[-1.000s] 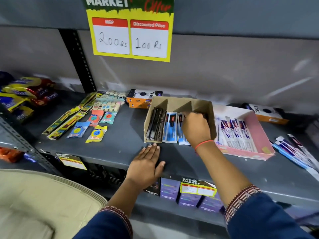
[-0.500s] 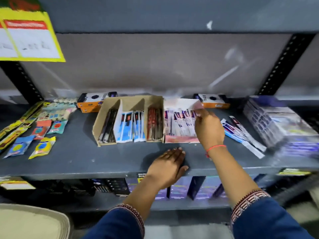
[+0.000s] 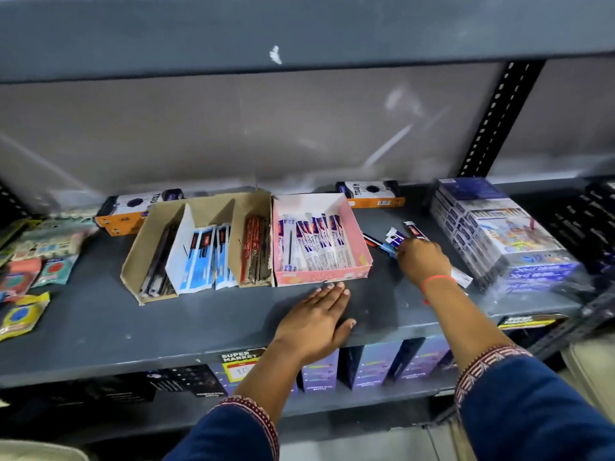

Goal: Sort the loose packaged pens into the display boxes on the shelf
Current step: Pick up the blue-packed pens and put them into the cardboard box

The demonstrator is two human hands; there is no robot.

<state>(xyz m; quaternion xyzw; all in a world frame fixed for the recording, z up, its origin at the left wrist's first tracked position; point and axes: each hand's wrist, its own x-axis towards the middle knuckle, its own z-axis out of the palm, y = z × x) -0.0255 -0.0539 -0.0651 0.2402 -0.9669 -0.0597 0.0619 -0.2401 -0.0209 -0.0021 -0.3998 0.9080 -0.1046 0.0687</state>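
Observation:
A brown cardboard display box (image 3: 133,261) with three compartments holds black, blue and red packaged pens. Right beside it a pink display box (image 3: 362,251) holds white-and-blue pen packs. Loose packaged pens (image 3: 394,239) lie on the grey shelf (image 3: 199,324) just right of the pink box. My right hand (image 3: 422,261) rests on top of those loose packs, fingers bent over them; whether it grips one is unclear. My left hand (image 3: 316,321) lies flat and open on the shelf in front of the pink box.
A shrink-wrapped stack of boxes (image 3: 499,234) stands at the right. Two orange-and-white boxes (image 3: 372,194) lie along the back wall. Small coloured packets (image 3: 23,284) cover the left of the shelf. Blue boxes (image 3: 376,367) fill the shelf below.
My right hand left the brown box, passed the pink box's right edge and now sits on the loose pens. The view has swung right. My left hand slid right along the shelf.

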